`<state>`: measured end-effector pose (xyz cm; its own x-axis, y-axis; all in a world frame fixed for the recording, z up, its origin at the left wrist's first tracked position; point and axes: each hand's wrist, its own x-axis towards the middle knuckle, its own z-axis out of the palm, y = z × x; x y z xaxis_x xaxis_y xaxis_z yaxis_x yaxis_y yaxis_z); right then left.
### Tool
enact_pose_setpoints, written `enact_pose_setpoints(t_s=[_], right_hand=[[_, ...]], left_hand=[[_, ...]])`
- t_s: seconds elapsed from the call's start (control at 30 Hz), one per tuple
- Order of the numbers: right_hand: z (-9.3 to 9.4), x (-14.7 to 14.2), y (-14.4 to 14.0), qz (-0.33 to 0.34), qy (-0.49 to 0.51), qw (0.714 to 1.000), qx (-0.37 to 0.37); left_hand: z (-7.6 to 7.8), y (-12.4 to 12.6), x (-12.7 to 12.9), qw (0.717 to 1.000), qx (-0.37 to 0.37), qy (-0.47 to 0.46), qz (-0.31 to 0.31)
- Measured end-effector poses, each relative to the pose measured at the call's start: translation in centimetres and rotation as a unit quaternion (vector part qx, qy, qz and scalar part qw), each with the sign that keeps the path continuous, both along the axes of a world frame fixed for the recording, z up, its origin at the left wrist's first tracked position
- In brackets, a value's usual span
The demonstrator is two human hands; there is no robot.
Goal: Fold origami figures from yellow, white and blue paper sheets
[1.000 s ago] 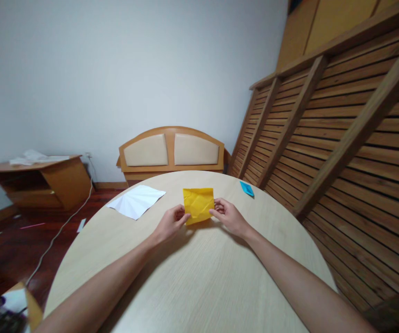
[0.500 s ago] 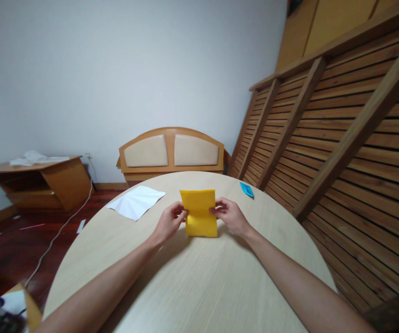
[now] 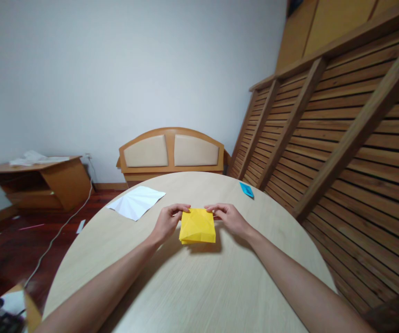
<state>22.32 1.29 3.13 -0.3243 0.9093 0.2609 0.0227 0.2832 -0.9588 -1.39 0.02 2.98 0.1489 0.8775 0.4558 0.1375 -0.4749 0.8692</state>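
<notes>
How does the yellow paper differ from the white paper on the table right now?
The yellow paper is pinched at its far corners by the left hand and the right hand; the white paper lies untouched, off to the left. The yellow paper looks smaller and folded into a thicker packet, its near edge raised off the table; the white paper lies spread open and nearly flat. Both show fold creases.

White creased sheet (image 3: 137,201) and small blue paper (image 3: 247,189) on round table (image 3: 199,277); headboard (image 3: 170,153) behind.

left hand (image 3: 166,223): fingers curled, pinching | right hand (image 3: 229,217): fingers curled, pinching | both forearms extended forward, converging
</notes>
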Motion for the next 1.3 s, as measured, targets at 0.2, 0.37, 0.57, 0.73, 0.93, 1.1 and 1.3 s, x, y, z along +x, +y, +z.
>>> enact_pose_setpoints(t_s=[0.2,0.37,0.57,0.73,0.93,1.1,1.3], right_hand=[[0.0,-0.4,-0.3,-0.007,-0.023,1.0,-0.017],[-0.1,-0.4,-0.3,-0.016,-0.05,0.999,0.01],[0.2,-0.6,-1.0,0.008,-0.081,0.996,0.021],[0.3,-1.0,-1.5,0.043,-0.1,0.994,0.027],[0.3,-1.3,-1.6,0.039,-0.112,0.993,0.017],[0.4,-1.0,-1.3,0.033,-0.093,0.995,-0.006],[0.5,-0.3,-0.8,0.007,-0.078,0.997,-0.021]], left_hand=[[0.1,-0.3,0.3,1.0,0.018,0.025,0.001],[0.5,-0.7,0.6,0.999,-0.036,0.016,0.011],[0.9,-1.2,1.0,0.992,-0.077,0.1,0.01],[0.1,-1.5,1.8,0.983,-0.09,0.158,-0.032],[-0.1,-2.0,2.6,0.984,-0.077,0.152,-0.05],[-0.1,-1.8,2.5,0.982,-0.122,0.128,-0.072],[0.1,-1.2,1.5,0.983,-0.121,0.114,-0.071]])
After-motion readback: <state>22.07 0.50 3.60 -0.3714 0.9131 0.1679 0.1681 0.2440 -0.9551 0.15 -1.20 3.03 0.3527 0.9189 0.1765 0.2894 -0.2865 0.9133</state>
